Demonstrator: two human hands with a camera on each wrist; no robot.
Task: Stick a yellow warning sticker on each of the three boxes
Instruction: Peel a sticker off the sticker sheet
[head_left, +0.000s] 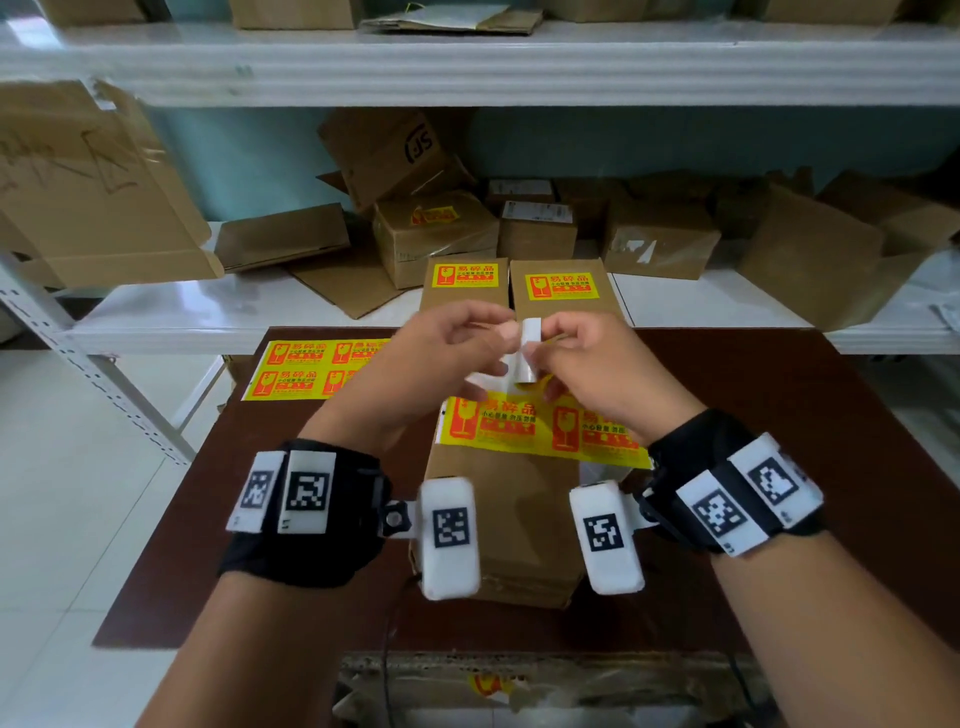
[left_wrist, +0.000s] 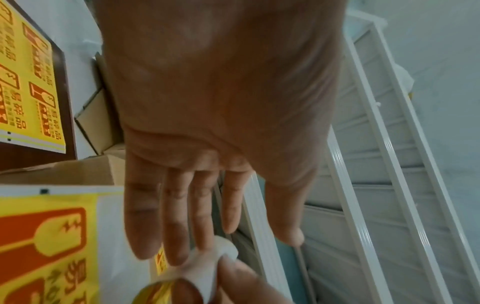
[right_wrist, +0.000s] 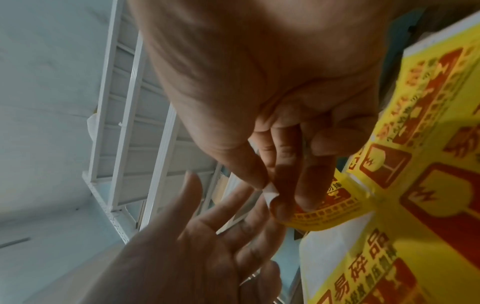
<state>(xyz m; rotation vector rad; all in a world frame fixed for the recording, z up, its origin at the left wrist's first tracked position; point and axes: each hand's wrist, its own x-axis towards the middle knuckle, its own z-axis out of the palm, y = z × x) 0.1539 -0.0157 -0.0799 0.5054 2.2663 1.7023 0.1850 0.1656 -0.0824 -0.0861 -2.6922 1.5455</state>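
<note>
Both hands are raised together above the near box (head_left: 498, 499), which lies on the brown table (head_left: 779, 467) with its long axis running away from the person. The right hand (head_left: 597, 364) pinches a curled sticker (head_left: 530, 353) between thumb and fingers; the white back of it faces the head camera, and in the right wrist view its yellow printed face curls under the fingertips (right_wrist: 303, 197). The left hand (head_left: 441, 348) has its fingers almost straight and only touches the white edge of the same piece. I judge that it is peeling or steadying this edge, but I cannot tell if it really holds it.

Two boxes beyond the near box, the left far box (head_left: 462, 291) and the right far box (head_left: 566, 296), already carry one yellow label each. So the near box seems to be the last one.

A sticker sheet (head_left: 540, 431) lies across the far part of the near box, directly under the hands. Another sheet (head_left: 311, 369) lies on the table to the left of the near box.

The bare cardboard of the near box is below the grip and toward the person. The right hand, which has the sticker, should carry it down and back there.
</note>
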